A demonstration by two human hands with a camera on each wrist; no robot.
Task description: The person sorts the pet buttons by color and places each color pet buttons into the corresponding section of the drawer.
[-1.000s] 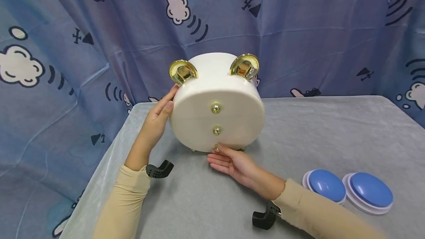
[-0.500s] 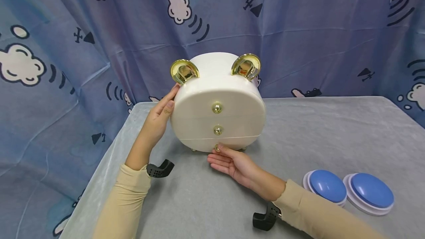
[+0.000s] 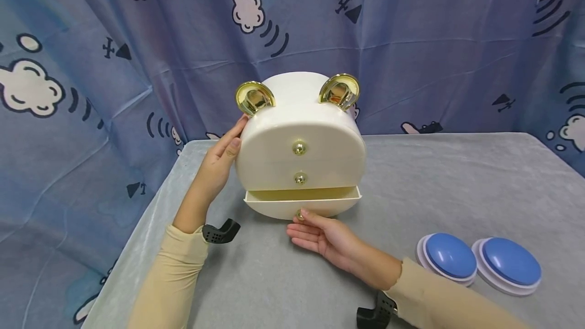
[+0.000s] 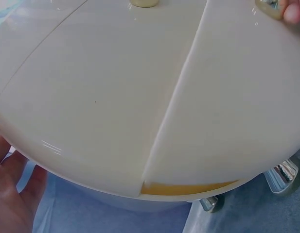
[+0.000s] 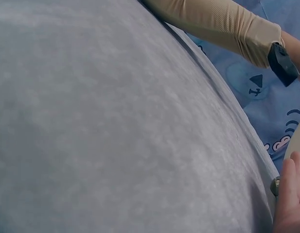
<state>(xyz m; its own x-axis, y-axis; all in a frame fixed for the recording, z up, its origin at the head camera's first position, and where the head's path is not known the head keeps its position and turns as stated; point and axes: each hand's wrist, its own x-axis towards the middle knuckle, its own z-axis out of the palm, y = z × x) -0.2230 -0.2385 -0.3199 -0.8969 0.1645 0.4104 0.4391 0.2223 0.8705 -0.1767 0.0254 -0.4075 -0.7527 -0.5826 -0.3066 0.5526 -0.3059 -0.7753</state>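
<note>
A white rounded drawer box [image 3: 301, 100] with two gold ears stands on the table in the head view. Its bottom drawer [image 3: 274, 209] is partly pulled out, and the part of its inside that shows holds nothing. Two gold knobs mark the closed drawers above. My right hand [image 3: 326, 237] pinches the bottom drawer's gold knob [image 3: 300, 215] with thumb and finger; the other fingers are extended. My left hand [image 3: 216, 166] rests against the box's left side with fairly straight fingers. In the left wrist view, the left hand [image 4: 13, 194] touches the box's edge.
Two round blue-topped push lights [image 3: 450, 255] with white bases lie on the right of the table, beside the right forearm. A grey cloth [image 3: 434, 182] covers the table. Behind it hangs a blue patterned curtain [image 3: 411, 65]. Each wrist wears a black camera mount [image 3: 221, 231].
The bottom drawer, shut one second ago, has slid out toward me. My right hand has moved nearer with its knob. The left hand keeps its place on the box's side.
</note>
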